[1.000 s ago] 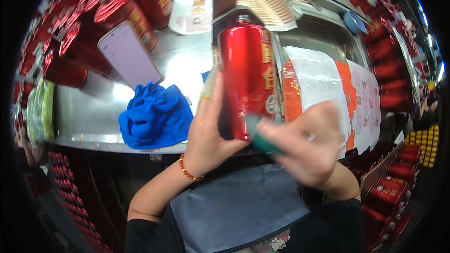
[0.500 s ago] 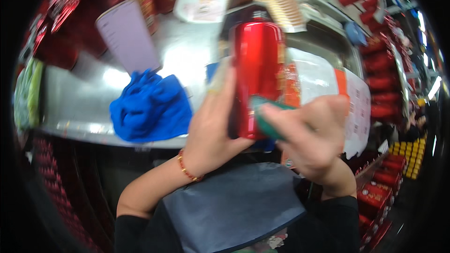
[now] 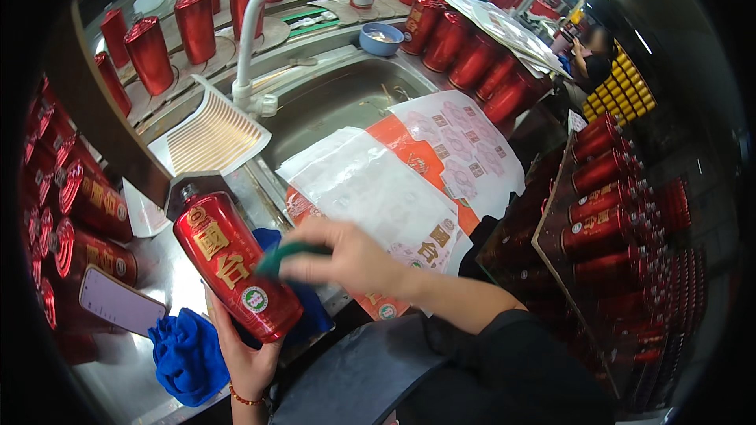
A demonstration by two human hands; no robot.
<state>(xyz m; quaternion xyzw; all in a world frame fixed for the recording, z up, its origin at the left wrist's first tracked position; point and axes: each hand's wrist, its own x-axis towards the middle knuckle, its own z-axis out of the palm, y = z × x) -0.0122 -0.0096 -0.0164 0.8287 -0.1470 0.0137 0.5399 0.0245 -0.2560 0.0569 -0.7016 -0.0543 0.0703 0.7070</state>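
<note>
A glossy red bottle [image 3: 216, 240] with gold lettering and a round white-and-green emblem leans to the left, its neck pointing away from me. My left hand [image 3: 244, 354] is wrapped around it from below. Pinched in my right hand [image 3: 346, 260] is a flat green scraper [image 3: 287, 256], smeared by motion; it is close beside the bottle's right edge, and I cannot tell whether they touch. A crumpled blue cloth [image 3: 187, 358] lies left of my left hand. More blue cloth [image 3: 309, 319] shows behind the bottle.
Right of the bottle, printed decal sheets [image 3: 465, 145] overlap the sink [image 3: 339, 102]. A white curved faucet [image 3: 248, 39] rises behind it, near a blue bowl [image 3: 380, 39]. A phone [image 3: 118, 299] rests at left. Red bottles [image 3: 598, 220] stand all round; another person [image 3: 594, 59] is far right.
The view has swung to the right. The bottle has turned so its gold lettering faces me, still in my left hand. My right hand keeps the green scraper beside it.
</note>
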